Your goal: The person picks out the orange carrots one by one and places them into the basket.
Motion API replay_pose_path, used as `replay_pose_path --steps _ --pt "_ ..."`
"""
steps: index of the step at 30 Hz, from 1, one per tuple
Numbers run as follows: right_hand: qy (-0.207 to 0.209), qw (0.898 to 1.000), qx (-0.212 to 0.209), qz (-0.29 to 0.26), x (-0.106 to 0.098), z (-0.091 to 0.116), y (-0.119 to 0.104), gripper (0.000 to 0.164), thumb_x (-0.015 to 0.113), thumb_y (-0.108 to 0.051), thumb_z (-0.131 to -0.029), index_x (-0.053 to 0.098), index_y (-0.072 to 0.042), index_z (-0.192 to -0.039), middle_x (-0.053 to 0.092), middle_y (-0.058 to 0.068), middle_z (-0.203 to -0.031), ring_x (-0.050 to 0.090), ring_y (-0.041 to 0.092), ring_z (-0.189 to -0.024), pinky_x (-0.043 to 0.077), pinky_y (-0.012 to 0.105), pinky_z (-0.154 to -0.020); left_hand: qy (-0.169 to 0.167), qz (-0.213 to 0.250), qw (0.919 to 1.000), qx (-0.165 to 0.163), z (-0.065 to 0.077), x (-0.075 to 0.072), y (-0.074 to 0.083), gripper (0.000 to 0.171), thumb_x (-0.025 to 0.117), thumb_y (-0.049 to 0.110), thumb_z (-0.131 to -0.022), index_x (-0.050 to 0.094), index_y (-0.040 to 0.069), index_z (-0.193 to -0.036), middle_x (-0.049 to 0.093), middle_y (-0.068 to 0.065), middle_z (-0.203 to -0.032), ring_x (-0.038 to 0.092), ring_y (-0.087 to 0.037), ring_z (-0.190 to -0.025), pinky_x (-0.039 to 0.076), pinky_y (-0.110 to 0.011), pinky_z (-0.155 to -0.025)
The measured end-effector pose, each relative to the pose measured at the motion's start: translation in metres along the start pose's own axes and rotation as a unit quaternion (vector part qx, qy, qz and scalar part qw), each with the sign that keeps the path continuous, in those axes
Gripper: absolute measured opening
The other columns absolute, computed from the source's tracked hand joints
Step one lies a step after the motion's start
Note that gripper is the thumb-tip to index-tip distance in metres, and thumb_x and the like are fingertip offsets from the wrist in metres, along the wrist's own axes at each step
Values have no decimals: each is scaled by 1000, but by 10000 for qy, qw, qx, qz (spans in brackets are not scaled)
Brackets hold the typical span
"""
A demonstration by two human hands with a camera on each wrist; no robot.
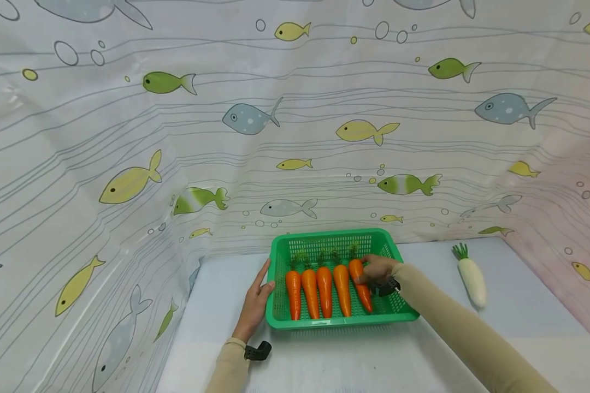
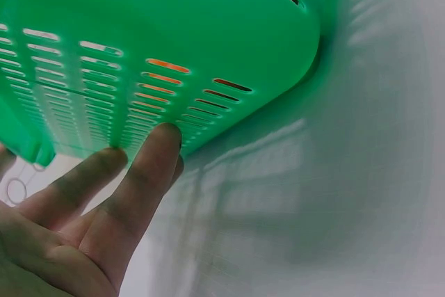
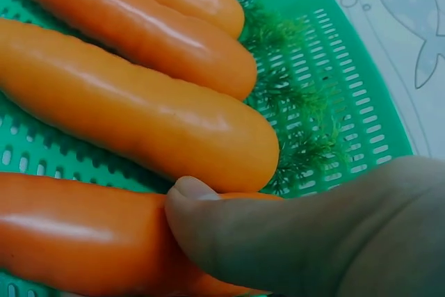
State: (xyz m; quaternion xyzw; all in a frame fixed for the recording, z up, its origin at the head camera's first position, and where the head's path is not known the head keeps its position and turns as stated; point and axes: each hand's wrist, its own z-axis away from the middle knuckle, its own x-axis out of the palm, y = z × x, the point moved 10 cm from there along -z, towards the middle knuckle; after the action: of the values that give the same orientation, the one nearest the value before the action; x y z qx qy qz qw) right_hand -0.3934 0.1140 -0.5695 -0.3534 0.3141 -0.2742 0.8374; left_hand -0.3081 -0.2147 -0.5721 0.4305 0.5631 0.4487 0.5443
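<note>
A green plastic basket (image 1: 341, 323) with slotted walls holds several orange carrots in a row, their leafy green tops toward the back. My right hand (image 1: 377, 267) grips the rightmost carrot (image 1: 364, 297) near its top. In the right wrist view the thumb (image 3: 229, 231) lies across that carrot (image 3: 76, 231), beside the neighbouring carrot (image 3: 139, 113); the other fingers are hidden. At the basket's left side is my left hand (image 1: 255, 303), thumb at the rim. In the left wrist view its extended fingers (image 2: 139, 186) rest against the slotted wall (image 2: 208, 39).
A white radish (image 1: 473, 281) with green leaf stubs lies on the white table (image 1: 452, 360), right of the basket. Behind and along both sides hangs a fish-patterned sheet (image 1: 324, 180).
</note>
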Motion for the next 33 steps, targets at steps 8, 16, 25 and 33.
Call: replay_pose_path --steps 8,16,25,33 --pt "75 9998 36 156 3 1 1 86 76 -10 -96 23 9 -161 46 30 -146 61 32 -108 60 40 -85 -39 -60 10000 -21 1 1 2 59 46 28 -115 27 36 -170 71 -31 -126 69 -24 -87 55 -35 -75" --pt "119 9998 -26 135 3 1 0 85 78 -8 -95 26 11 -160 49 30 -146 60 33 -118 60 45 -94 10 -47 9999 90 2 0 4 59 49 33 -113 29 37 -169 69 -27 -135 69 -23 -94 55 -36 -79" --pt "292 9978 -40 597 -1 2 -3 84 80 -12 -94 31 9 -158 45 31 -149 57 34 -117 57 44 -96 -21 -62 9999 151 1 -1 4 59 50 38 -112 29 41 -168 69 -26 -135 69 -22 -93 55 -36 -77" --pt "518 9928 62 1076 -5 -1 -1 82 83 -19 -93 37 7 -155 56 28 -139 65 31 -106 59 43 -88 5 -115 9999 104 1 -1 3 58 49 35 -113 30 46 -166 72 -23 -129 70 -21 -89 56 -36 -77"
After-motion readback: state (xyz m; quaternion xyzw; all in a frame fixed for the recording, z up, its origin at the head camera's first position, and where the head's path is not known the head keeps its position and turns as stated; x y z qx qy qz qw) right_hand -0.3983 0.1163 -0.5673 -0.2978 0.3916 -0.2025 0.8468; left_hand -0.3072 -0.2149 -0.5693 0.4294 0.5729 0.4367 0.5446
